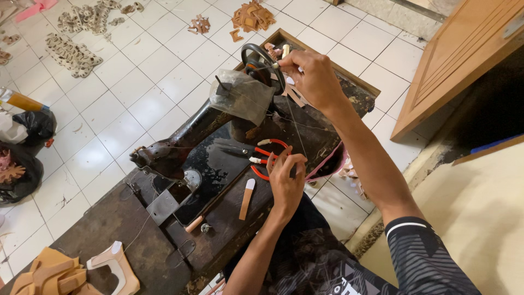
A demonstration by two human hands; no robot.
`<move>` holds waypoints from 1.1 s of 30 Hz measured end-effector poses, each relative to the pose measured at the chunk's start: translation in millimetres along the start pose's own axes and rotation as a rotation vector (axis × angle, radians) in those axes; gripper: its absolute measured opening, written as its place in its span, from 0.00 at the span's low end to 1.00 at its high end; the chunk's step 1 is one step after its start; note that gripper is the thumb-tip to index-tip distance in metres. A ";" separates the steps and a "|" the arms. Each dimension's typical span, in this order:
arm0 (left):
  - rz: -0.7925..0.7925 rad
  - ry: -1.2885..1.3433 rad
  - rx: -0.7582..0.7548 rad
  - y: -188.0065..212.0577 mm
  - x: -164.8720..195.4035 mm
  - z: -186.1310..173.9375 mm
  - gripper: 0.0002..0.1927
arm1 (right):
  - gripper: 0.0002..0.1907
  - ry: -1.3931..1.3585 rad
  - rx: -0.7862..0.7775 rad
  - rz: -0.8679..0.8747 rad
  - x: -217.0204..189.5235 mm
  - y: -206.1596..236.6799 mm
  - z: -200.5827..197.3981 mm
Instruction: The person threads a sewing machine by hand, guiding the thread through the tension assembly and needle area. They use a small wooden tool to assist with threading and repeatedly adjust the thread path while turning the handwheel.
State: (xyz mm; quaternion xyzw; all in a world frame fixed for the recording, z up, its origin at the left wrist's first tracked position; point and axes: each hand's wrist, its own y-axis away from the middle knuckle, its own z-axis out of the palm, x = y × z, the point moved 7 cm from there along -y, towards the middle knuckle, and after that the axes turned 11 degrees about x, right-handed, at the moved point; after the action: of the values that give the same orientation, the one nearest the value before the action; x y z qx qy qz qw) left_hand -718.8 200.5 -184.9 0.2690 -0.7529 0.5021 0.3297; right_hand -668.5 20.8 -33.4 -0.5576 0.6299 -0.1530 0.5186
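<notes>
In the head view, the right hand (315,81) sits at upper centre of the frame, fingers pinched shut on a small pale spool (285,52) beside the handwheel (261,60) of a black sewing machine (188,136). A thin thread (295,125) runs down to the left hand (286,177) at centre, fingers curled closed around it. Red-handled pliers (256,153) lie just beside that hand on the dark wooden table (120,224), with a tan strap piece (246,199) near them.

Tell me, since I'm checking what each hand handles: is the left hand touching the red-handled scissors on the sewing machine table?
Cannot tell. In the head view the left hand overlaps the red-handled scissors at the handle loops, but the fingers hide whether there is contact.
</notes>
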 end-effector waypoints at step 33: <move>0.018 -0.021 -0.003 0.1 -1.6 2.4 0.03 | 0.05 0.007 -0.020 0.009 -1.3 -1.5 -0.8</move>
State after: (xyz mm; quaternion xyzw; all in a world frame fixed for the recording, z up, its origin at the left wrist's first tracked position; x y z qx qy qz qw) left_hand -718.5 198.4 -186.9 0.2671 -0.7592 0.5012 0.3178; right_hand -668.6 21.1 -31.3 -0.5594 0.6357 -0.1461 0.5114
